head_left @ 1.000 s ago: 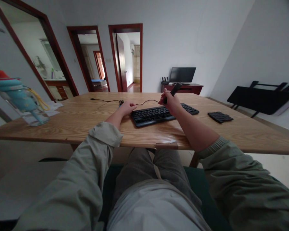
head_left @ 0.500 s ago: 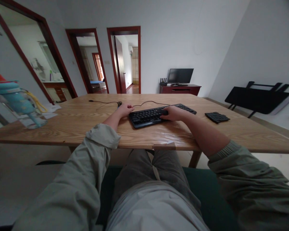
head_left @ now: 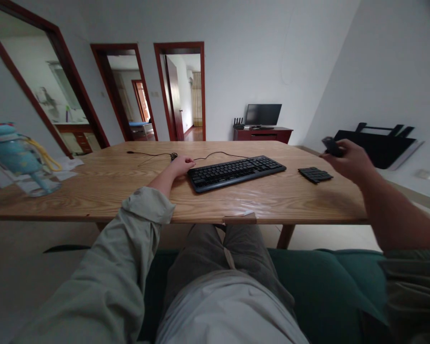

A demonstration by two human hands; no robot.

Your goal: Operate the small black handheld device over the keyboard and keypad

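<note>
A black keyboard [head_left: 236, 172] lies slightly askew on the wooden table in front of me. At its back left corner, my left hand [head_left: 182, 165] is closed, with its curled fingers against the keyboard's edge. My right hand [head_left: 349, 160] is raised above the right part of the table, away from the keyboard. Its fingers are wrapped round a small dark block-like object [head_left: 332, 146], whose kind I cannot make out. On the table to the left of this hand lies a flat black piece with a ridged, uneven outline [head_left: 315, 174].
A thin black cable [head_left: 218, 153] runs behind the keyboard, with a coiled bundle near my left hand. A light blue bottle-like thing with a yellow strap [head_left: 14, 148] and papers [head_left: 69, 165] stand at the table's left. Tape [head_left: 240, 219] covers part of the front edge.
My right hand has lifted off the keyboard and moved right and up, carrying the small dark object. My left hand stays at the keyboard's left corner. The view has shifted slightly.
</note>
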